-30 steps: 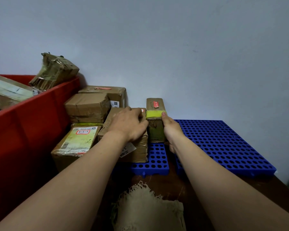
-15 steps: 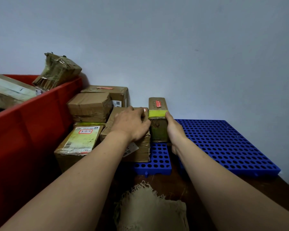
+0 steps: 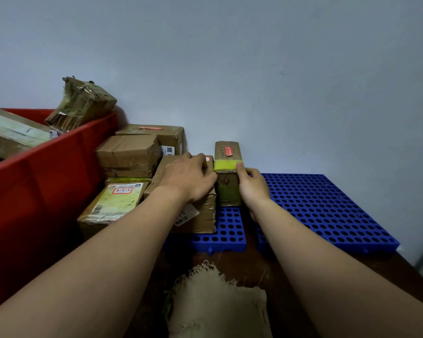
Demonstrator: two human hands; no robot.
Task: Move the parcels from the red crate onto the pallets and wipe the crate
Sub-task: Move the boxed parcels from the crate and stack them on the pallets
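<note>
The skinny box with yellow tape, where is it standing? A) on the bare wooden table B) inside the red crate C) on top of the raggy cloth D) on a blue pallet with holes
D: the skinny box stands upright on the near right part of a blue pallet, with the right hand holding its side, well away from the red crate and the cloth.
</note>
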